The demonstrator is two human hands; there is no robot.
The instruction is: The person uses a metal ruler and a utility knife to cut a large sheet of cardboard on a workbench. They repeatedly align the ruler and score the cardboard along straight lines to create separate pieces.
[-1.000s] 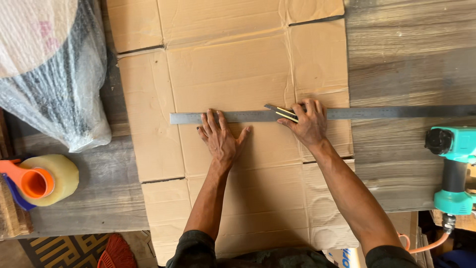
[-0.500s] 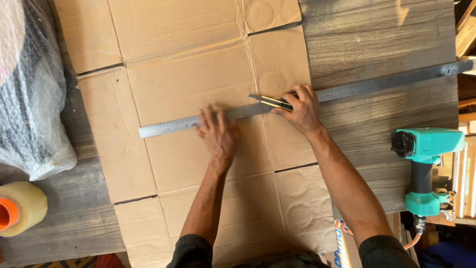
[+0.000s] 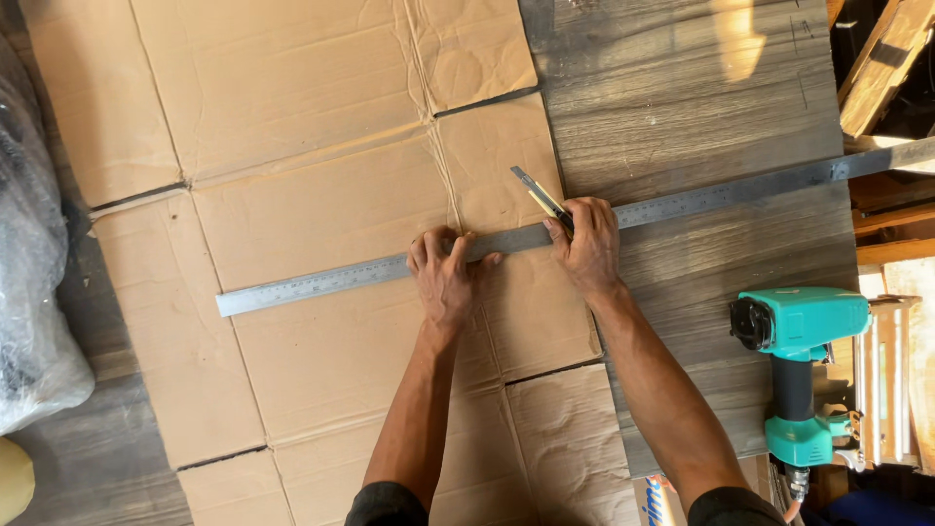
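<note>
Head view: left hand (image 3: 443, 273) presses the ruler (image 3: 312, 282), slanting up-right; right hand (image 3: 587, 244) grips a knife (image 3: 542, 199) pointing up-left.

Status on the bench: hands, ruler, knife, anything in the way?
Left hand flat on long steel ruler. Right hand grips yellow-black utility knife over flattened brown cardboard. Teal nail gun aside, clear.

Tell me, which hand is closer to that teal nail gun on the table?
Right. The right hand, holding a utility knife at the steel ruler, is nearer the teal nail gun; the left hand presses the ruler farther away.
</note>
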